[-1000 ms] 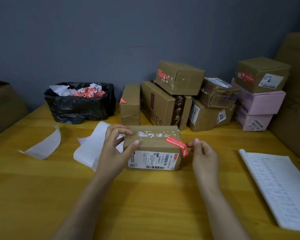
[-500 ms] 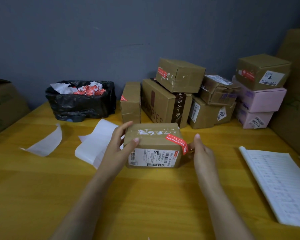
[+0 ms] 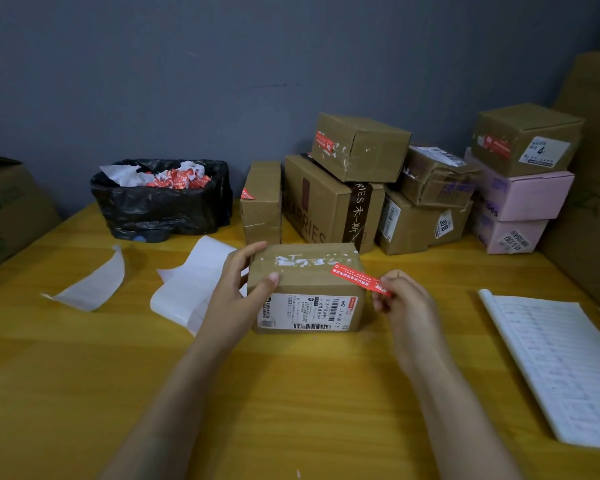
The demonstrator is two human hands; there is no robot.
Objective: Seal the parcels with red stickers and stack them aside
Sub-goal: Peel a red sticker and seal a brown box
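Note:
A brown cardboard parcel (image 3: 305, 282) with a white shipping label on its near face sits on the yellow table (image 3: 291, 393). A red sticker (image 3: 357, 278) lies across its top right edge, with one end sticking out past the corner. My left hand (image 3: 234, 292) holds the parcel's left end, thumb on the front edge and fingers on top. My right hand (image 3: 400, 299) pinches the sticker's free end just right of the parcel. Behind stands a stack of parcels (image 3: 354, 188), several bearing red stickers.
A bin lined with a black bag (image 3: 160, 206) holds paper and red scraps at back left. White backing sheets (image 3: 187, 289) lie left of the parcel. Pink boxes (image 3: 523, 199) are stacked at right, a lined notebook (image 3: 561, 365) lies near right, and large cartons stand at both sides.
My right hand has gone from resting beside the parcel's right end to pinching the sticker's loose end. My left hand's fingers have straightened along the parcel's top edge.

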